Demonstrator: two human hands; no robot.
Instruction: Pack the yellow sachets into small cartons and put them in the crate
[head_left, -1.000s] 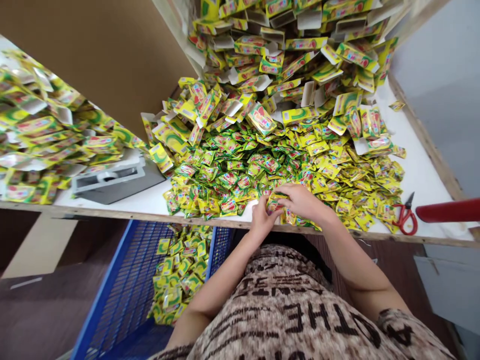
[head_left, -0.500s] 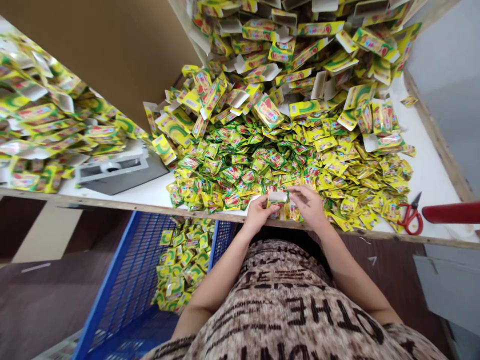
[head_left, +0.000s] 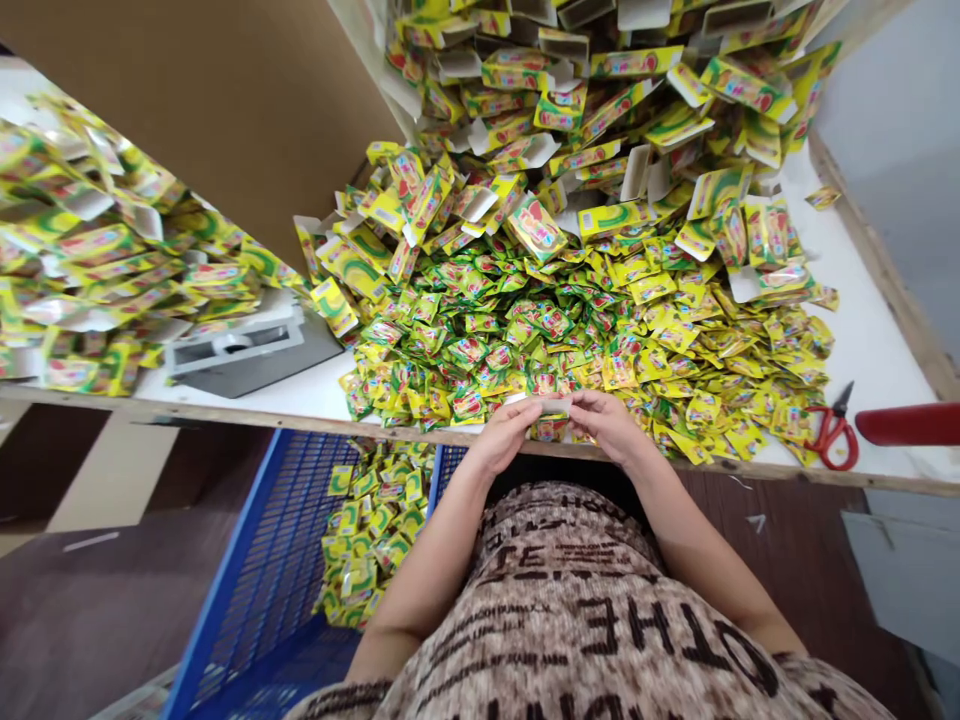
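Between my two hands, at the table's front edge, is a small yellow-green candy box (head_left: 553, 408) with its white flap facing up. My left hand (head_left: 510, 432) grips its left end, fingers closed on it. At the right end, the fingers of my right hand (head_left: 602, 424) pinch the box by the flap. Just beyond my hands spreads a heap of small candy sachets (head_left: 525, 330), green in the middle and yellow toward the right. Behind them lie many open-ended candy boxes (head_left: 537, 225). Whatever is inside the held box is hidden.
Red-handled scissors (head_left: 834, 436) lie at the right, beside a red bar (head_left: 907, 425). A blue crate (head_left: 240, 560) with filled boxes (head_left: 371, 540) stands below the edge. Left are a brown cardboard panel (head_left: 225, 110), a grey-white frame (head_left: 240, 350) and more boxes (head_left: 97, 245).
My right hand has come in from just beside the box to pinch its right end. The box's white flap now looks narrower. The view has shifted slightly.
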